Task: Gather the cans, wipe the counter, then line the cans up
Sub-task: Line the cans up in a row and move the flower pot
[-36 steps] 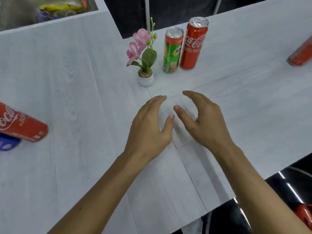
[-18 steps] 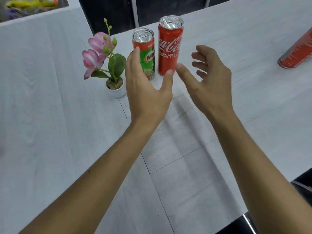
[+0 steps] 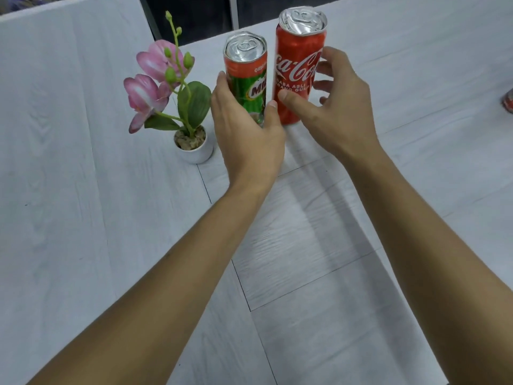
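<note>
While both arms reach forward across the white counter [image 3: 83, 218], each hand closes in on its own can, likely so the two can be gathered in one go. Seen from the head camera, the green can [image 3: 247, 79] stands upright just right of the flower pot [image 3: 195, 148], and the left hand [image 3: 247, 134] cups its lower half, thumb on the near right side and fingers round the left; whether the grip is firm I cannot tell. Right of the green can, nearly touching it, stands the taller red can [image 3: 298, 68]. The right hand [image 3: 336, 112] is spread wide around it, thumb pressed to its front, fingers curled behind, not yet closed. Far right of the pot, another can [image 3: 508, 100] just shows at the frame's edge.
</note>
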`<act>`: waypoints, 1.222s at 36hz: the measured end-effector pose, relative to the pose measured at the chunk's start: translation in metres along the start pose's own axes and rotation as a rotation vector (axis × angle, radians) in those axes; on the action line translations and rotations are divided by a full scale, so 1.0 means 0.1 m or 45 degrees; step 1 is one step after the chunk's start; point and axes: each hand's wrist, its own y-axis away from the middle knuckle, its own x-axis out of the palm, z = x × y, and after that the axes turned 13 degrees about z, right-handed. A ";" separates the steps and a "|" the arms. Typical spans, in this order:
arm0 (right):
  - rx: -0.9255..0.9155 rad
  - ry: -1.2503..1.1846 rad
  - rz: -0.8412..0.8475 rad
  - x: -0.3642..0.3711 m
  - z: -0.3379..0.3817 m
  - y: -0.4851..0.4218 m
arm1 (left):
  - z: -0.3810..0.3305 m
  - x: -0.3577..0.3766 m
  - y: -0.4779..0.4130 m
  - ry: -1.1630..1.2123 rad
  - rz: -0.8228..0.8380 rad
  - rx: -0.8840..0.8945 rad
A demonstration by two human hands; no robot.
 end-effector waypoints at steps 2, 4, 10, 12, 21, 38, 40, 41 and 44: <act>-0.027 -0.011 0.018 0.01 0.01 -0.03 | 0.01 0.01 -0.03 0.013 -0.019 -0.019; -0.042 -0.011 0.036 0.03 0.03 -0.05 | 0.02 0.01 -0.04 0.019 -0.043 -0.032; -0.056 -0.021 0.010 0.03 0.02 -0.07 | 0.05 0.00 -0.05 0.016 -0.098 -0.020; -0.054 -0.013 -0.002 0.03 0.01 -0.06 | 0.04 -0.01 -0.06 0.017 -0.097 -0.017; -0.016 -0.037 -0.073 -0.05 -0.03 0.09 | 0.03 -0.06 0.00 0.031 -0.006 0.030; 0.065 -0.060 -0.145 -0.07 0.00 0.80 | 0.11 -0.55 0.57 0.045 0.208 0.170; 0.054 -0.051 -0.137 -0.03 0.06 0.87 | 0.13 -0.66 0.64 0.067 0.209 0.179; 0.046 -0.059 -0.136 -0.01 0.10 0.91 | 0.15 -0.72 0.68 0.075 0.205 0.184; 0.028 -0.091 -0.132 0.08 0.22 1.02 | 0.18 -0.90 0.78 0.083 0.185 0.184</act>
